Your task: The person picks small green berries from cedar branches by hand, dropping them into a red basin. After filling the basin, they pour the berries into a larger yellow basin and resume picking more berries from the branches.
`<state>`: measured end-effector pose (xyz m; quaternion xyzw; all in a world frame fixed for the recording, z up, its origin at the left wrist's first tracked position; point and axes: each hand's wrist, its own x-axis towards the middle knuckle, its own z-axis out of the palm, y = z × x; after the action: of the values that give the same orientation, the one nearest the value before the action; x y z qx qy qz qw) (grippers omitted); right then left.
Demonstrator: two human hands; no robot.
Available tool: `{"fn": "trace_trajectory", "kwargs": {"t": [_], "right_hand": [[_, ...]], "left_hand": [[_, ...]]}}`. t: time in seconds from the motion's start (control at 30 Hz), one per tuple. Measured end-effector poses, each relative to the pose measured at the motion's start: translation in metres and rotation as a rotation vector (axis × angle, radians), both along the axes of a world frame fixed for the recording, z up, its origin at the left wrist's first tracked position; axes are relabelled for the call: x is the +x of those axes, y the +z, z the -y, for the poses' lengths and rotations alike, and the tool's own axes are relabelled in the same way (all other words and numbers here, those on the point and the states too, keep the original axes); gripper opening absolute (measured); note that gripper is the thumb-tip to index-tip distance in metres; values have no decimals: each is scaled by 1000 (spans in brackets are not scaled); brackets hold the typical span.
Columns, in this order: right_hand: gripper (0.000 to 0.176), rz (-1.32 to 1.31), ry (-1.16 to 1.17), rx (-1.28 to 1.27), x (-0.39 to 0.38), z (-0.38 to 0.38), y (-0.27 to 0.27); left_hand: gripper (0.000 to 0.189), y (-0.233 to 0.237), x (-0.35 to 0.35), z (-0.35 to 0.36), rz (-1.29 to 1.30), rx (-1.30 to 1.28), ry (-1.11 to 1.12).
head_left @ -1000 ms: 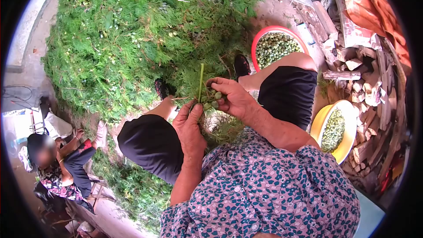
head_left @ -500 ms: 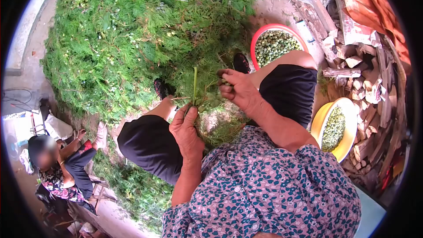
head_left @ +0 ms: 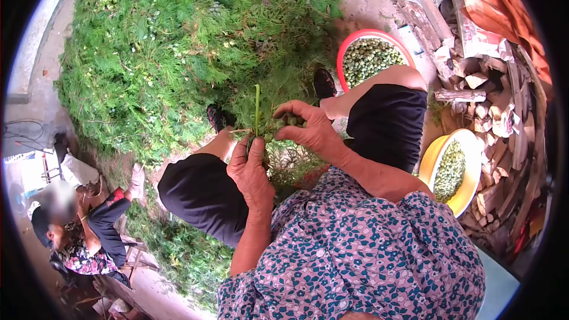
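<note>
My left hand [head_left: 251,169] pinches a green sprig [head_left: 257,106] between thumb and fingers, its pale stem pointing up. Just to the right, my right hand [head_left: 311,133] curls round several small green berries [head_left: 291,121], its thumb and forefinger apart and close to the sprig. Feathery green foliage lies below and beyond both hands. Beside my right knee stands a red-rimmed basin [head_left: 342,62] holding many green berries.
A large heap of green branches [head_left: 178,41] spreads ahead. At the right are a yellow basin [head_left: 429,157] of berries and stacked firewood [head_left: 495,160]. Another person [head_left: 95,231] sits at the lower left.
My right hand has moved left, nearer the sprig, and its thumb and forefinger have spread. The sprig has shifted slightly left. The seated person's head and hands have moved.
</note>
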<state>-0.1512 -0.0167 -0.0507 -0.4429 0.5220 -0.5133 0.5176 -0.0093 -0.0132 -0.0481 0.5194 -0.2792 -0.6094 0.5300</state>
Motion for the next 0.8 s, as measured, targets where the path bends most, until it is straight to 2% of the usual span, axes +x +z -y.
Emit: {"fn": "trace_trajectory", "kwargs": {"t": [0.07,0.1,0.17,0.2,0.27,0.4,0.47,0.5,0.57,0.67,0.73,0.8], "right_hand": [[14,-168,-92,-197,5,3,-7],[14,-168,-92,-198,4,3,-3],[16,390,-151,290,2,2,9],[16,390,-151,291,0,0,6],[20,803,-101,397,-3,-2,-4],[20,893,-62,421,-12,1,-11],[19,766,-506,432,-38,14,-17],[19,767,-501,428,-44,15,-17],[15,894,-228,298,-49,9,-16],[11,850,-260,405,-33,11,15],[12,877,-184,351,-33,7,10],[14,787,-26,332,-31,1,8]], "left_hand": [[21,1,1,-1,-20,-6,-30],[21,2,0,-1,-20,-7,-30],[22,4,-3,-4,3,-13,-88],[22,7,-4,-5,4,-12,-89],[21,12,-7,-3,-85,16,-96],[20,10,-4,-6,-52,17,-111],[19,3,7,-5,-69,9,-31],[20,3,7,-3,-31,9,13],[19,5,8,-2,-35,21,10],[16,7,2,3,-35,9,27],[16,6,2,4,18,-17,34],[16,7,4,6,27,-25,20]]}}
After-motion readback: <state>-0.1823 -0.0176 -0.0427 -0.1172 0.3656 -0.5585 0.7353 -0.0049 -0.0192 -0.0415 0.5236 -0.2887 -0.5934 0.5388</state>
